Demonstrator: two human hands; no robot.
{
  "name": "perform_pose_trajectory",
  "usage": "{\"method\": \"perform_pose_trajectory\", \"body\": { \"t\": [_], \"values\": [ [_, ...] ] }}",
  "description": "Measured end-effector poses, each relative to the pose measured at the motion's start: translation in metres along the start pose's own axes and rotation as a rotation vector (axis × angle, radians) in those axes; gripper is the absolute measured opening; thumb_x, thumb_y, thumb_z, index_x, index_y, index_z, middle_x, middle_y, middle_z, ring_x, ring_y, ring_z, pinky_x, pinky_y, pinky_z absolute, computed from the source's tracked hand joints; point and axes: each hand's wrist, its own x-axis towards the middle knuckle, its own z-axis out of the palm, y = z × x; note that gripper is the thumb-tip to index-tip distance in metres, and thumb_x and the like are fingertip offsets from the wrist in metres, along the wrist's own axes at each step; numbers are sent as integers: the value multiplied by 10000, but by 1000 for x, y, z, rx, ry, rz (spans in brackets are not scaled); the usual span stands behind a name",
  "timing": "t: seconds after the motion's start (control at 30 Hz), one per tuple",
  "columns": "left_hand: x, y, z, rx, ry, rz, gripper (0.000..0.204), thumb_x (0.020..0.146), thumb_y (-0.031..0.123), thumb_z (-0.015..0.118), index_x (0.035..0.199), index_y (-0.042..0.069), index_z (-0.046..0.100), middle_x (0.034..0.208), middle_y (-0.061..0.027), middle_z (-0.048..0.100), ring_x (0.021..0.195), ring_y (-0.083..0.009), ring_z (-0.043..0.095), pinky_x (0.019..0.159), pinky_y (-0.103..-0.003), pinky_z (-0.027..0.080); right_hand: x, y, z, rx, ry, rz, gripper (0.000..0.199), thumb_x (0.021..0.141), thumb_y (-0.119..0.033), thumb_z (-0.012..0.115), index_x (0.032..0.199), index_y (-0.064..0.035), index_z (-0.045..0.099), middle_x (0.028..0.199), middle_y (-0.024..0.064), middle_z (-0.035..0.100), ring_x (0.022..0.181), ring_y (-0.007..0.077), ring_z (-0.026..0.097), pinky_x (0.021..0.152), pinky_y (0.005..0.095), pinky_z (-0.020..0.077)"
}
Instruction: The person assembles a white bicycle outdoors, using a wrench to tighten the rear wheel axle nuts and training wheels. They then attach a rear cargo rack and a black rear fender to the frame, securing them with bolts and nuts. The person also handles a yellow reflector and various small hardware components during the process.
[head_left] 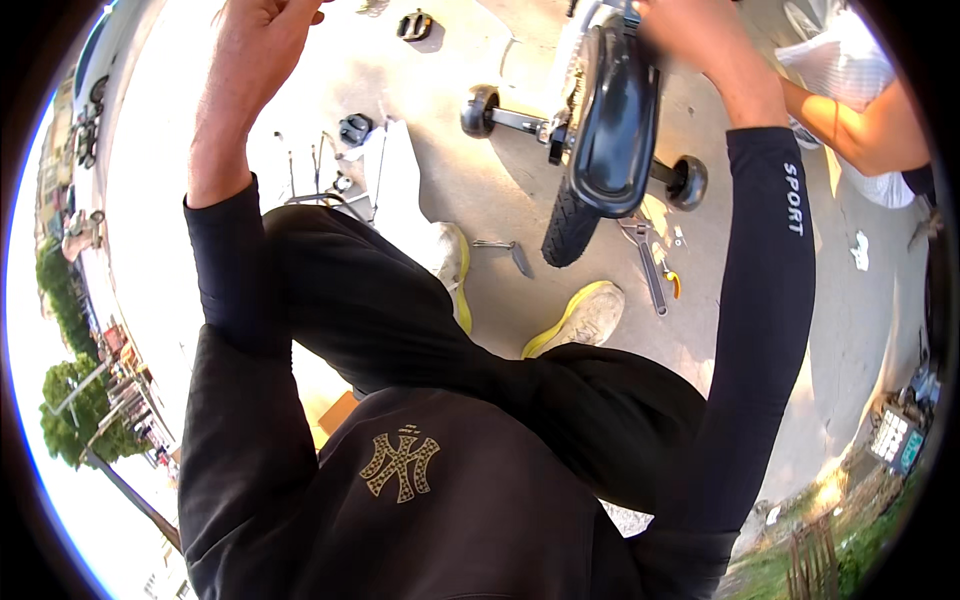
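- While I watch from the head view, the small bicycle with black seat, black knobbly tyre and two black training wheels (600,130) stands upright on the concrete ground (470,190), straight ahead of the yellow-soled shoes.
- Right hand (700,35): above the seat's far end, fingers curled down at the bike's upper part. The top edge cuts the grip off, so I can't tell what it holds or how tight.
- Left hand (262,25): raised well left of the bike, fingers partly curled, mostly out of frame. Can't tell if it has anything.
- Grey metal wrench (648,262): flat on the ground just below the bike's right training wheel (688,182), beside the right shoe (585,318).
- Small grey hand tool (505,250): on the ground just left of the rear tyre, near the left shoe (450,262).
- Black pedal-like parts and loose cables (350,135): scattered well left of the bike.
- Another person's bare arm (850,125): reaches in right of the bike.
- Risk, my judgement: only one hand is near the bike, so a sideways push could tip it onto a training wheel and roll it.
- Risk: tools lie close to both shoes, and a step forward could skid on the wrench.
- Risk: two people's arms are close at the bike, so fingers could get pinched.
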Motion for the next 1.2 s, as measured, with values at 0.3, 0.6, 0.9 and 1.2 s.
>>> {"method": "perform_pose_trajectory", "body": {
  "t": [0.3, 0.6, 0.9, 1.2],
  "values": [
    [-122, 42, -110, 372, 412, -17, 385, 1034, 357, 537, 1166, 41, 712, 1044, -120, 747, 952, -224, 731, 890, -384, 563, -10, 19, -6, 8, -123, 43, 216, 943, -159, 555, 1093, -49, 664, 896, 209, 694, 863, 413, 669, 743, 480, 505],
    [-331, -72, -42, -119, 330, -860, 231, 996, 189, 631, 1090, -15, 689, 931, -66, 725, 830, -119, 662, 730, -262, 516, -8, 76, 18, 220, -189, 217, 256, 1009, -167, 538, 1192, -41, 666, 885, 76, 697, 634, 132, 584, 561, 275, 452],
    [-277, -132, 61, -328, -183, -800, 337, 1026, 225, 579, 1204, -57, 631, 980, -106, 704, 874, -157, 650, 798, -311, 535, -12, 12, 0, 23, -90, 140, 242, 961, -219, 590, 1113, -67, 702, 912, 195, 720, 877, 381, 693, 768, 448, 520],
    [-48, 49, 18, -105, -320, 249, 312, 951, 246, 644, 1161, 15, 634, 1036, -144, 678, 930, -303, 671, 786, -405, 540, -23, -4, -11, 1, -74, 238, 172, 907, -196, 625, 1023, -100, 708, 823, 211, 700, 819, 406, 680, 744, 512, 534]
  ]
}}
